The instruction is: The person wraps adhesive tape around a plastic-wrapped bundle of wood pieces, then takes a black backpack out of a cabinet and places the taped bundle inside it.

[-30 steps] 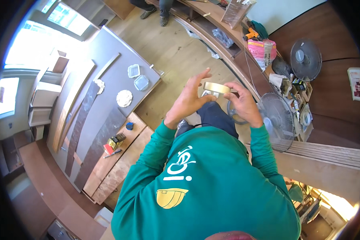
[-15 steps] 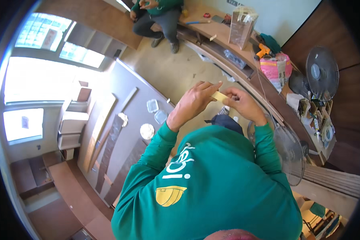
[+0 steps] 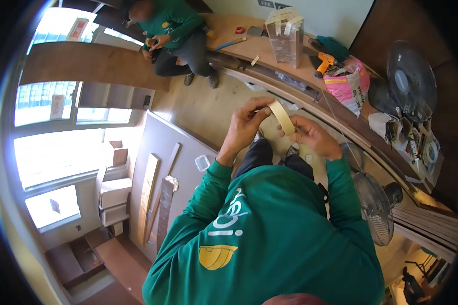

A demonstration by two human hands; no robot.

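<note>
A roll of cream-yellow masking tape (image 3: 282, 118) is held up in front of my chest, its pale outer band showing. My left hand (image 3: 246, 124) pinches its upper left edge between thumb and fingers. From the right, my right hand (image 3: 314, 136) grips the lower edge, thumb and fingertips pressed to it. Some fingertips are hidden behind the roll. Both forearms, in green sleeves, are raised over the floor above my feet.
A seated co-worker (image 3: 170, 35) is at the far left. Along the right, a long bench (image 3: 269, 53) bears a wrapped box (image 3: 285, 38), an orange drill (image 3: 324, 63) and a pink sack (image 3: 346, 84). A fan (image 3: 374, 208) stands at my right; a grey panel (image 3: 170, 137) carries wood strips on the left.
The view has shifted, bringing more of the co-worker into sight. The tape roll has been turned more upright between my hands, with more of its band showing. Both hands still hold it.
</note>
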